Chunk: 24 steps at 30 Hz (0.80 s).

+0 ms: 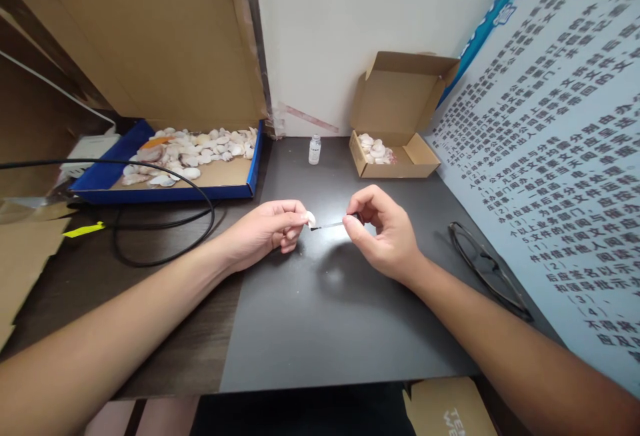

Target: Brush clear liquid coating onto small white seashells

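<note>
Left hand pinches a small white shell; I see my right hand gripping a thin brush touching it.

a dark worktop fills the scene, with a glossy patch of light just below the fingers. beyond the fingers stands a plain white wall. to their right leans a pale blue board printed with rows of black characters. to the far left, big sheets of brown cardboard rise behind the worktop.
</note>
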Motion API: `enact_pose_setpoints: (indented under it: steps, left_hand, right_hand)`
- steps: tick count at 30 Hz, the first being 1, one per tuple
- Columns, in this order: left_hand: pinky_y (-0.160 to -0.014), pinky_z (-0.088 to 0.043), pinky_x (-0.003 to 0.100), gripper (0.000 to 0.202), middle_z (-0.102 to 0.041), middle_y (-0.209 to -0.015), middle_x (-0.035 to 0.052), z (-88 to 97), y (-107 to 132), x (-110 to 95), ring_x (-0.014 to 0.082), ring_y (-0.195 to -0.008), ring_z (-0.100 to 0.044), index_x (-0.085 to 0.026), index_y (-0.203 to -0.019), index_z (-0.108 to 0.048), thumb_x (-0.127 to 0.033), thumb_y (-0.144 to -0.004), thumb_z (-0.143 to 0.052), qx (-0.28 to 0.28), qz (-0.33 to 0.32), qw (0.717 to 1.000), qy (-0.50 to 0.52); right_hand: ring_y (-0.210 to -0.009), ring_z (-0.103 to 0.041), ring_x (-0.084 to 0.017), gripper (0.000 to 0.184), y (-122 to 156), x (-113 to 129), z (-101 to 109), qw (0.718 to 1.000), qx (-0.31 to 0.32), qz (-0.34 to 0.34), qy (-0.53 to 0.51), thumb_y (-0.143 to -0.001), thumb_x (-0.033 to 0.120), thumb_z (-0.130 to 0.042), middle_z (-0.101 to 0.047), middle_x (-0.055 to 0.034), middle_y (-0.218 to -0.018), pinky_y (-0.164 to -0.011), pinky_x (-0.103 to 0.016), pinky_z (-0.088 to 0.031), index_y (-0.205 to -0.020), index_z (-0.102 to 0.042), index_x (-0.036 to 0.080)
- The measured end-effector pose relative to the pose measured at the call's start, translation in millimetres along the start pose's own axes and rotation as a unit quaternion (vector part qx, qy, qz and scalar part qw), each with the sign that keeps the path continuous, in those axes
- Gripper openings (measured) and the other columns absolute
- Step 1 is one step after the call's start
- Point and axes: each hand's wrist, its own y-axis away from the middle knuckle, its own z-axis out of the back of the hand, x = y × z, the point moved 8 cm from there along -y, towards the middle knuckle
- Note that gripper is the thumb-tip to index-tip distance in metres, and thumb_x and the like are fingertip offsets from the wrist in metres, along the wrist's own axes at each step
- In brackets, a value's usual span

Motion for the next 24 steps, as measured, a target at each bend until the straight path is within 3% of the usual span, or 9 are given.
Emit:
enact_pose_setpoints:
  steps: [24]
  left_hand:
    - [-0.047,-0.034,0.016,0.027,-0.040,-0.053,-0.0056,-1.1,0.1,-1.7,0.0034,-0.048,-0.035,-0.014,-0.069,-0.051,-0.029,-0.084,-0.069,0.000,-0.010,1.000,0.009]
  right_hand:
    - [-0.053,-0.042,-0.009,0.011,-1.0,-7.6,0.1,0.999,0.008,-0.049,0.023,-0.087,0.020,-0.058,-0.047,0.0057,-0.063,-0.052,-0.024,-0.037,-0.081,-0.049,0.021]
